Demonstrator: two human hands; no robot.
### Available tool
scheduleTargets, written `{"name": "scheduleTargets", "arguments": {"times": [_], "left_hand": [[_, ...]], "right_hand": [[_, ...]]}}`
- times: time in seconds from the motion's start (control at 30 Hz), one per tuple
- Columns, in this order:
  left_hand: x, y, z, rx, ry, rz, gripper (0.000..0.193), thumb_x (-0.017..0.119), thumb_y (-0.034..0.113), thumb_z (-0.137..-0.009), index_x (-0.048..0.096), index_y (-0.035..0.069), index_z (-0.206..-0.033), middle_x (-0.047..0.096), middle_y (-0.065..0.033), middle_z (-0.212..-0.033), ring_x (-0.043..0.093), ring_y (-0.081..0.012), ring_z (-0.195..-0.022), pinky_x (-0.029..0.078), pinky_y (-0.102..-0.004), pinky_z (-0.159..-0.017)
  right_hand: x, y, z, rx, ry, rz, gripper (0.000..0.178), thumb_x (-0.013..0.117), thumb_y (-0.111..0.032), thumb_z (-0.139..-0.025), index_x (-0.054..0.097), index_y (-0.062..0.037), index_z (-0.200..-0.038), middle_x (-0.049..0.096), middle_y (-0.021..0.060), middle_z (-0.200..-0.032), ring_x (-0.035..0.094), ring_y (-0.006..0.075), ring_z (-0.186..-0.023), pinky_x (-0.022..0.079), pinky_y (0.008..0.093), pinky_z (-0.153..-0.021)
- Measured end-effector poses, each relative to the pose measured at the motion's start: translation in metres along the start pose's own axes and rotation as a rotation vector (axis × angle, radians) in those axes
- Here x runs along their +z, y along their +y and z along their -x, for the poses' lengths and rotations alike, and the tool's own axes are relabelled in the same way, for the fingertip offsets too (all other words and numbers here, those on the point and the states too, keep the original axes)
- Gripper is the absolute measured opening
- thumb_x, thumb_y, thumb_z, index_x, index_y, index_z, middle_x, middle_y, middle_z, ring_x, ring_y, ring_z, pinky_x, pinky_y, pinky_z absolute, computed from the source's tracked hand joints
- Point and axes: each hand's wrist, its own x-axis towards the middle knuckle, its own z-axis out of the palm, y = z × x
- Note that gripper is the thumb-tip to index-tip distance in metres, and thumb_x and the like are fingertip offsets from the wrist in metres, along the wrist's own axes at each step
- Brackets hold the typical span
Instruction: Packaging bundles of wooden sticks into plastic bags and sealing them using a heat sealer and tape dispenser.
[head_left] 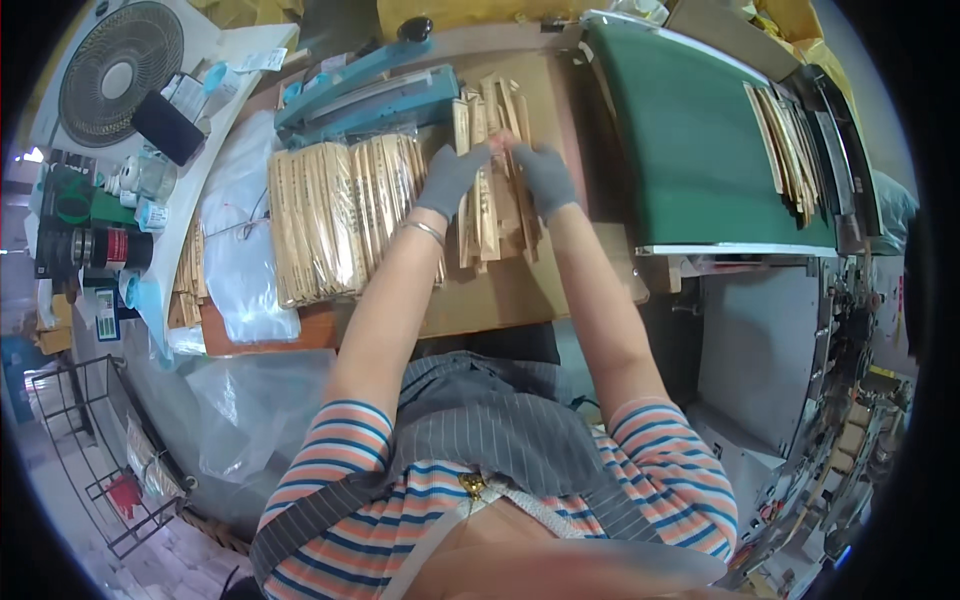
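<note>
Two hands in grey gloves work near the far edge of the brown counter. The left hand and the right hand meet at their fingertips over a loose batch of long, narrow tan packets — chopstick-like sleeves, standing on end toward the far edge. Each hand is curled with its fingers pressed together, pinching the upper ends of these packets between them; how many packets are in the pinch cannot be counted, as they overlap. One thin bangle sits on the left wrist.

To the left of that batch lies one wide stack of the same tan packets, laid side by side (far too many to count singly), touching the clear plastic bag at the counter's left edge. Behind both, along the far edge, stands one teal heat sealer with a black knob.

To the right of the counter runs one green conveyor belt, and on its far right end rests a third group of tan packets — roughly a dozen, fanned. One white fan sits at the far left.
</note>
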Motion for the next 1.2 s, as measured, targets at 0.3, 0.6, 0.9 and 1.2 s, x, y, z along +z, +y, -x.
{"name": "scheduleTargets", "arguments": {"times": [0.3,0.6,0.9,1.2], "left_hand": [[-0.016,0.047,0.025,0.144,-0.051,0.336,0.054,0.079,0.028,-0.070,0.060,-0.004,-0.109,0.063,-0.0092,-0.099,0.057,-0.0149,-0.092,0.047,-0.0284,-0.079],[-0.034,0.057,0.081,0.571,-0.397,0.257,0.103,0.088,0.016,-0.056,0.025,0.002,-0.137,0.050,-0.0110,-0.125,0.050,-0.0199,-0.113,0.040,-0.0284,-0.098],[-0.077,0.054,0.181,0.119,-0.721,0.589,0.048,0.076,0.019,-0.069,0.057,0.002,-0.111,0.062,-0.0064,-0.098,0.058,-0.0155,-0.094,0.045,-0.0282,-0.087],[-0.193,-0.071,0.244,-0.069,-0.010,0.236,0.033,0.069,0.031,-0.079,0.066,0.002,-0.093,0.065,-0.0051,-0.089,0.061,-0.0140,-0.076,0.049,-0.0265,-0.075]], "right_hand": [[0.004,-0.072,0.045,-0.010,-0.255,-0.369,0.048,0.071,-0.025,-0.076,0.058,0.0036,-0.112,0.064,0.0098,-0.099,0.058,0.0142,-0.095,0.046,0.0257,-0.079],[-0.033,-0.115,0.107,-0.589,-0.632,-0.330,0.095,0.086,-0.010,-0.059,0.031,-0.0034,-0.136,0.045,0.0110,-0.127,0.046,0.0193,-0.117,0.040,0.0313,-0.097],[0.020,-0.133,0.209,-0.597,-0.538,-0.266,0.073,0.067,-0.027,-0.072,0.038,0.0018,-0.133,0.044,0.0166,-0.132,0.044,0.0255,-0.121,0.038,0.0356,-0.099],[0.077,-0.044,0.176,0.172,-1.196,-0.414,0.029,0.060,-0.025,-0.073,0.059,-0.0001,-0.087,0.059,0.0136,-0.081,0.059,0.0275,-0.084,0.046,0.0364,-0.079]]}}
